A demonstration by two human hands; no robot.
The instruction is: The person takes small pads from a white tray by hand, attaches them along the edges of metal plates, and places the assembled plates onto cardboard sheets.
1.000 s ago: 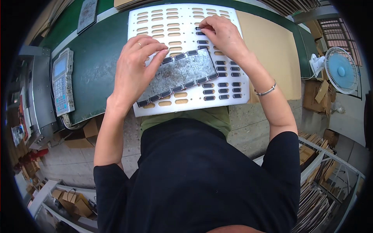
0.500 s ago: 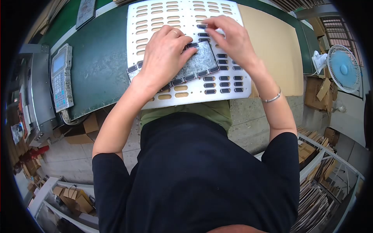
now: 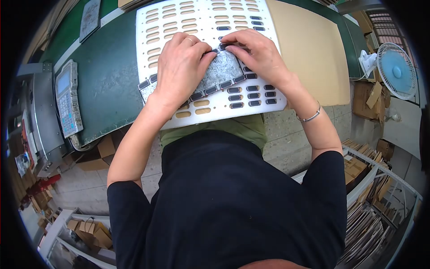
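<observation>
A white slotted board [image 3: 215, 110] lies in front of me, with small dark oval parts [image 3: 253, 95] in several slots on its right side. Across it rests a tilted grey metal plate [image 3: 219, 71], edged with more dark parts. My left hand [image 3: 181, 67] covers the plate's middle, its thumb and fingertips closed on a dark part at the upper edge. At the plate's top right corner my right hand [image 3: 260, 54] pinches another dark part between thumb and index finger.
Brown cardboard [image 3: 313, 58] lies right of the board. A keypad device [image 3: 69, 101] stands on the green table [image 3: 105, 76] at the left, near another metal plate [image 3: 89, 20]. A fan [image 3: 396, 71] is at the far right.
My left hand has moved right and up to the plate's upper edge. My right hand has come down from the board's slots to the plate's corner. The board has shifted slightly left in view.
</observation>
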